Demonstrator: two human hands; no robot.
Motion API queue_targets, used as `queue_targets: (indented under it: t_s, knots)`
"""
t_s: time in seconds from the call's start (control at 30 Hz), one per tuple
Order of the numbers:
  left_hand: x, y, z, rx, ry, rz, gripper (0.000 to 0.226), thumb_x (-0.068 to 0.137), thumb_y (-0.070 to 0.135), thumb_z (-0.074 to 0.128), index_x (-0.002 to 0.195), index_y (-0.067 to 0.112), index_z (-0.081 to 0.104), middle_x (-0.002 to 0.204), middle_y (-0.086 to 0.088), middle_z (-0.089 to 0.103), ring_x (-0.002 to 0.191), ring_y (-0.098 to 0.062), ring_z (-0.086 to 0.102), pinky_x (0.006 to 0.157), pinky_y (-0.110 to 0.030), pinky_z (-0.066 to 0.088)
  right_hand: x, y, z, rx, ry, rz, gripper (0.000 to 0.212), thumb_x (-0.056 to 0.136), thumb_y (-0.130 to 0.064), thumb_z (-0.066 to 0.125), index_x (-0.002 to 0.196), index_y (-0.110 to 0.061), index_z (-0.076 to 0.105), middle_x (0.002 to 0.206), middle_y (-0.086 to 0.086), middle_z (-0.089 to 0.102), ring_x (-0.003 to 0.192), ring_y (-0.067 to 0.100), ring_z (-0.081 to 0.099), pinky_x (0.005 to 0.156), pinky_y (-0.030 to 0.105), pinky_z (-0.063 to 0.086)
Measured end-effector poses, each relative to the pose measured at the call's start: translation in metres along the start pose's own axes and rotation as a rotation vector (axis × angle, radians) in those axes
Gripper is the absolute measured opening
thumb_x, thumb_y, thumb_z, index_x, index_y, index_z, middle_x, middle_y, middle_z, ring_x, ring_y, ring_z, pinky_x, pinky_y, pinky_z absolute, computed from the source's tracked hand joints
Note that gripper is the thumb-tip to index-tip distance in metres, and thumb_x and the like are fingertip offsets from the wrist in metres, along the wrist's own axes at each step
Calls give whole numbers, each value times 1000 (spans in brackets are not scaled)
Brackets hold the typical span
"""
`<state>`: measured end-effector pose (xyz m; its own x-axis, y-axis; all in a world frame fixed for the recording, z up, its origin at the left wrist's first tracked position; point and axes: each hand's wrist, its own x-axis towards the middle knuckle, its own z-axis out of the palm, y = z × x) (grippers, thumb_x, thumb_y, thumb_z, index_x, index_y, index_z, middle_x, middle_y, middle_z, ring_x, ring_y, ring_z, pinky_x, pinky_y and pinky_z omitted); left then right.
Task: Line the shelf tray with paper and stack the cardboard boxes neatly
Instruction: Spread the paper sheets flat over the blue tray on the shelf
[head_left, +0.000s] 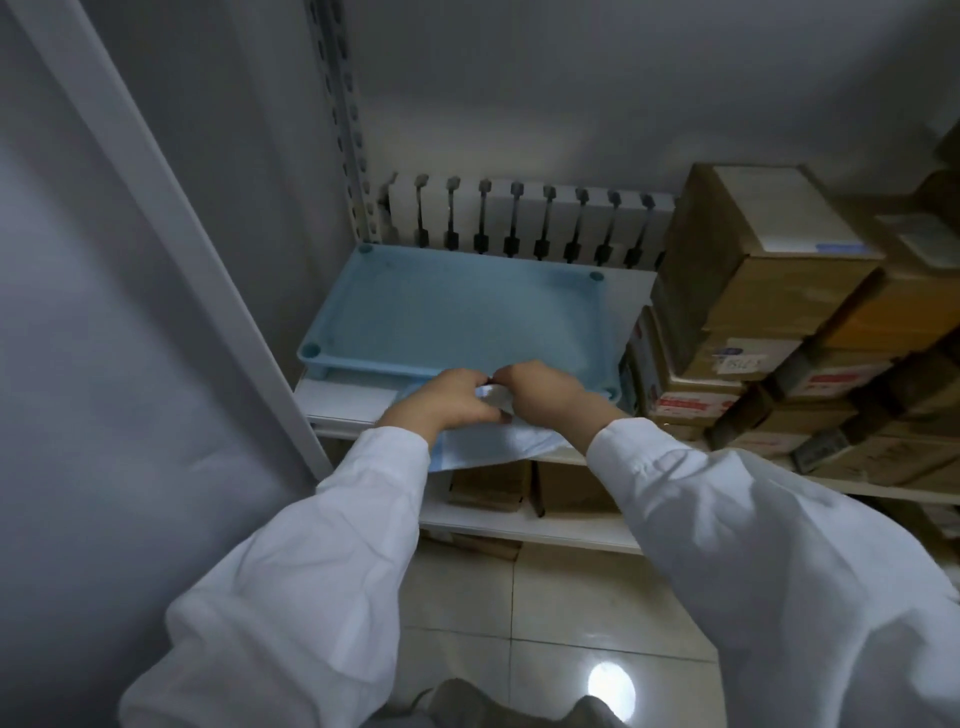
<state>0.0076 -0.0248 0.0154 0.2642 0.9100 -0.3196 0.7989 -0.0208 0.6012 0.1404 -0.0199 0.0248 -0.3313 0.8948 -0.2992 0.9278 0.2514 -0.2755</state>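
Paper (483, 441), pinched by the curled fingers of left hand (441, 397) and right hand (545, 389) at the 6 o'clock rim of the bare tray (467, 312), droops off the shelf (343, 400) and could tear or land crooked if pulled unevenly, or snag the boxes (753, 291) at 3 o'clock.

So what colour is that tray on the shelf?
Light blue. The tray shows best in the head view, just beyond both hands.
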Motion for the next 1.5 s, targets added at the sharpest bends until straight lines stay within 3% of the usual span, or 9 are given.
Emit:
queue_targets:
  t_s: [0.1, 0.23, 0.53, 0.67, 0.83, 1.13, 1.27, 1.4, 1.5]
  knots:
    - [2, 12, -11, 113, 125, -23, 20, 89, 20, 57, 102, 9, 68, 110, -17, 66, 103, -31, 60, 76, -28, 41, -5, 1, -22, 88, 46, -25, 27, 89, -8, 49, 109, -12, 66, 114, 12, 65, 106, 31, 58, 82, 34, 44]
    - [1, 23, -26, 64, 258, -47, 18, 89, 13, 51, 94, 15, 68, 105, -15, 66, 99, -33, 61, 84, -34, 47, -18, 8, -47, 254, 185, -2, 27, 84, -37, 52, 99, -21, 68, 106, 4, 67, 99, 25, 60, 87, 40, 49]
    - [-14, 38, -65, -227, 588, -179, 22, 91, 21, 41, 88, 13, 62, 110, -15, 64, 101, -33, 57, 87, -38, 44, -25, 21, -90, 473, 224, 325, 34, 99, -12, 36, 124, 3, 54, 122, 22, 56, 116, 35, 52, 98, 38, 40]
    - [-23, 40, -85, -557, 731, -236, 32, 92, 10, 41, 113, -3, 61, 117, -22, 60, 108, -34, 56, 89, -38, 43, -40, 17, -98, 520, 128, 324, 18, 94, 0, 40, 95, -9, 55, 71, 8, 40, 65, 19, 38, 70, 29, 36]
    - [-36, 44, -88, -1002, 822, -186, 26, 90, 3, 40, 106, 6, 60, 101, -12, 55, 96, -21, 50, 80, -28, 37, -50, 12, -96, 953, 83, 219, 17, 93, -23, 52, 109, -16, 53, 107, 1, 52, 92, 17, 50, 86, 31, 33]
    - [-29, 43, -86, -806, 788, -377, 45, 94, 15, 42, 136, 1, 36, 139, -19, 43, 126, -33, 46, 103, -38, 38, -22, 12, -103, 1166, 413, 268, 43, 99, -27, 45, 136, -5, 43, 131, 16, 52, 105, 33, 54, 83, 42, 47]
    - [-25, 45, -94, -1077, 727, -560, 46, 93, 28, 43, 131, 4, 48, 131, -11, 55, 116, -29, 54, 98, -39, 45, -18, 11, -106, 1483, 501, 317, 41, 99, -28, 46, 132, -4, 46, 131, 16, 54, 114, 36, 55, 96, 47, 48]
    - [-42, 62, -85, -1581, 581, -251, 56, 90, 63, 35, 96, 15, 63, 89, -6, 67, 89, -26, 64, 78, -36, 51, -19, 6, -111, 2017, 524, 268, 36, 102, -19, 40, 135, -5, 44, 135, 15, 53, 121, 36, 53, 102, 50, 44]
    - [-53, 66, -79, -1807, 485, 62, 80, 79, 79, 29, 113, 15, 62, 106, -11, 69, 102, -30, 64, 91, -42, 50, -19, 3, -113, 2180, 531, 195, 36, 103, -17, 35, 137, -8, 40, 138, 16, 51, 124, 35, 52, 102, 49, 43]
